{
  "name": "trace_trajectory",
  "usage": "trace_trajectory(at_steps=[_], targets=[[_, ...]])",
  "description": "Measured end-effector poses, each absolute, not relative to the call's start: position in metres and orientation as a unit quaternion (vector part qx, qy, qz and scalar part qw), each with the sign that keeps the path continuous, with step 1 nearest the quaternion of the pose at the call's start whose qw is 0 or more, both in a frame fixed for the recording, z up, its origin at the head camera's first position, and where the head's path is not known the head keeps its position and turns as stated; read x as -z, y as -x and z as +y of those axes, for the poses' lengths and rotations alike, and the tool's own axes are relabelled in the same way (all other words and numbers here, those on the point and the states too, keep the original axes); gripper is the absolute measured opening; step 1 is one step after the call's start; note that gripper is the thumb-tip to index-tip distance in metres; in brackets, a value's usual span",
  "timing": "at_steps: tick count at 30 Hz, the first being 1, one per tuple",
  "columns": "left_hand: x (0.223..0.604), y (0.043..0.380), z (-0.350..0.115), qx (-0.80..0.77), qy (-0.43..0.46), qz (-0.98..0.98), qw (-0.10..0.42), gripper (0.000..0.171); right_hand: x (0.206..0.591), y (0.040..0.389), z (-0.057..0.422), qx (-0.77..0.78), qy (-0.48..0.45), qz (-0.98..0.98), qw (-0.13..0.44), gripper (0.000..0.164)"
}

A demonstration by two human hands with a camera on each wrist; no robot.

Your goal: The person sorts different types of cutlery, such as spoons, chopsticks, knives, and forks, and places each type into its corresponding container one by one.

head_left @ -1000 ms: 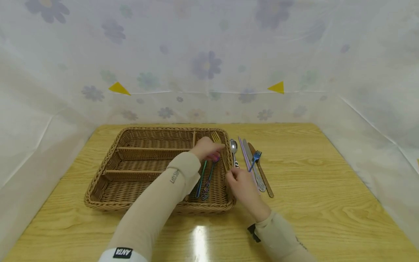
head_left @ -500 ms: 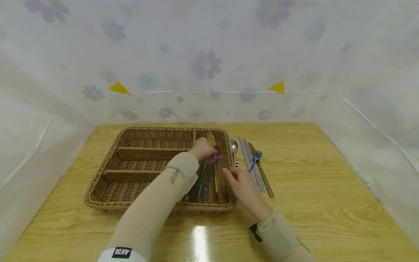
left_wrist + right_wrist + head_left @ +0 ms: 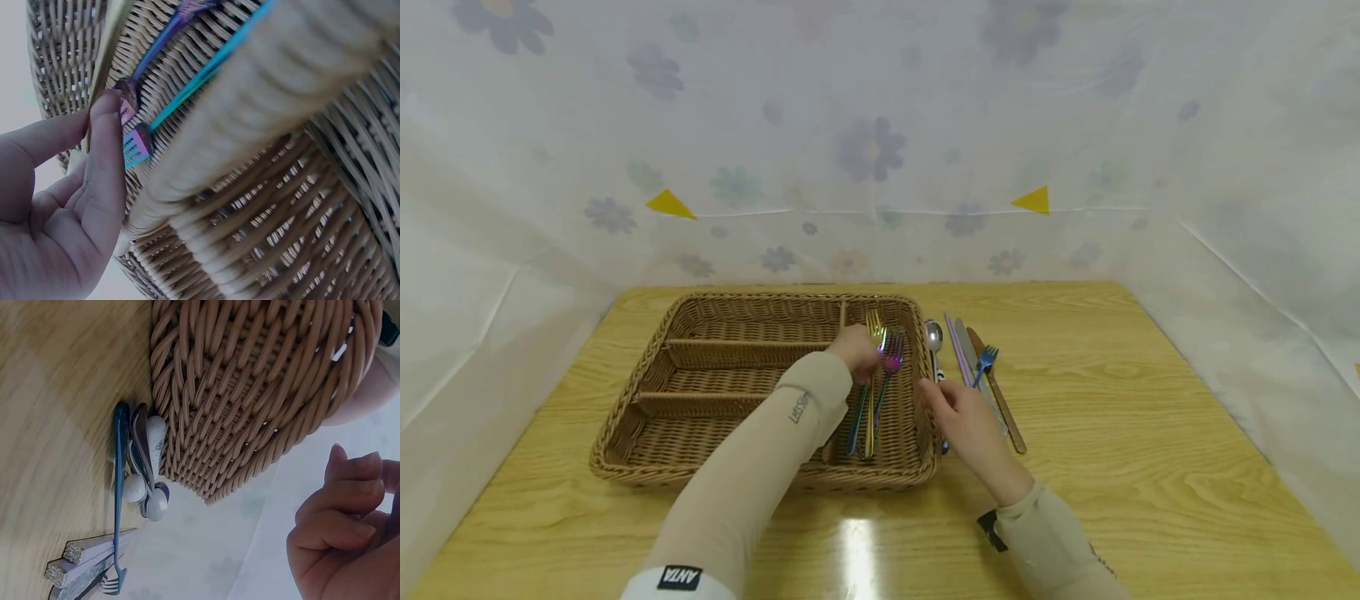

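In the head view my left hand (image 3: 853, 352) is inside the wicker basket's right compartment, pinching a gold fork (image 3: 871, 421) between thumb and fingers. Its tines point away from me. Two iridescent forks lie close by: a purple-headed fork (image 3: 892, 358) to the right, and one with a teal handle (image 3: 206, 72), clearest in the left wrist view. Over the right rim of the basket (image 3: 931, 417) hovers my right hand (image 3: 966, 429), fingers loosely curled and holding nothing. The right wrist view shows this right hand (image 3: 340, 528) apart from the cutlery on the table.
Right of the basket lie a silver spoon (image 3: 934, 335), lilac chopsticks (image 3: 957, 343), a silver knife (image 3: 966, 337), a brown-handled knife (image 3: 1011, 421) and a blue fork (image 3: 987, 358). Wicker dividers (image 3: 752, 343) split the basket's left part into compartments. Patterned sheeting (image 3: 880, 108) encloses the table.
The left hand has shifted the gold fork leftward across the compartment, from the right side to over the teal-handled fork. The right hand has stayed almost in place.
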State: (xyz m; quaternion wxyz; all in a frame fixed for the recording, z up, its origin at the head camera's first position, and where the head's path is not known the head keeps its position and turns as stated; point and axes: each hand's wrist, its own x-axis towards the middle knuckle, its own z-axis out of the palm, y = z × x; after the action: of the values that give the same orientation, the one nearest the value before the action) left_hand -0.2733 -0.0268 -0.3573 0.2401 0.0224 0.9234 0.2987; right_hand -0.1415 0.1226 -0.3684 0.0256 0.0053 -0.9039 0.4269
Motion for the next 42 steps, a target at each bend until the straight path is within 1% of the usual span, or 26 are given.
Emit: trace_trajectory(at_steps=[4,8,14,18,24,27,28,31,33,34,35,39,40,42], targets=[[0.357,0.272,-0.029,-0.253,-0.047,0.938,0.234,0.014,0.367,0.141,0.122,-0.422,-0.003,-0.906,0.028,0.047],[0.355,0.265,-0.029,-0.209,-0.067,0.953,0.207,0.019,0.366,0.141,0.123,-0.427,-0.005,-0.904,0.038,0.046],[0.359,0.260,-0.027,-0.175,-0.080,0.966,0.173,0.015,0.365,0.141,0.129,-0.425,0.012,-0.904,0.038,0.043],[0.356,0.256,-0.025,-0.166,-0.079,0.969,0.168,0.016,0.364,0.141,0.137,-0.428,0.028,-0.903,0.034,0.044],[0.357,0.251,-0.023,-0.149,-0.047,0.974,0.163,0.030,0.363,0.143,0.157,-0.449,0.051,-0.892,0.031,0.049],[0.360,0.253,-0.024,-0.139,-0.037,0.976,0.163,0.035,0.361,0.143,0.166,-0.430,0.054,-0.900,0.036,0.046],[0.362,0.254,-0.025,-0.140,-0.035,0.976,0.164,0.036,0.361,0.143,0.168,-0.418,0.052,-0.906,0.031,0.043],[0.362,0.255,-0.027,-0.149,-0.035,0.974,0.169,0.041,0.364,0.143,0.170,-0.366,0.037,-0.930,-0.010,0.031],[0.360,0.254,-0.027,-0.150,-0.042,0.973,0.173,0.040,0.370,0.143,0.170,-0.326,0.027,-0.944,-0.044,0.024],[0.358,0.254,-0.027,-0.152,-0.045,0.971,0.177,0.036,0.373,0.144,0.170,-0.306,0.024,-0.950,-0.061,0.023],[0.357,0.253,-0.026,-0.154,-0.048,0.971,0.177,0.036,0.377,0.144,0.170,-0.290,0.022,-0.954,-0.075,0.022],[0.350,0.252,-0.021,-0.174,-0.054,0.967,0.178,0.015,0.390,0.149,0.167,-0.230,0.027,-0.968,-0.100,0.024],[0.349,0.252,-0.020,-0.181,-0.055,0.966,0.177,0.014,0.392,0.150,0.166,-0.215,0.027,-0.971,-0.103,0.026],[0.347,0.252,-0.020,-0.188,-0.059,0.965,0.173,0.023,0.397,0.153,0.164,-0.191,0.031,-0.975,-0.110,0.031]])
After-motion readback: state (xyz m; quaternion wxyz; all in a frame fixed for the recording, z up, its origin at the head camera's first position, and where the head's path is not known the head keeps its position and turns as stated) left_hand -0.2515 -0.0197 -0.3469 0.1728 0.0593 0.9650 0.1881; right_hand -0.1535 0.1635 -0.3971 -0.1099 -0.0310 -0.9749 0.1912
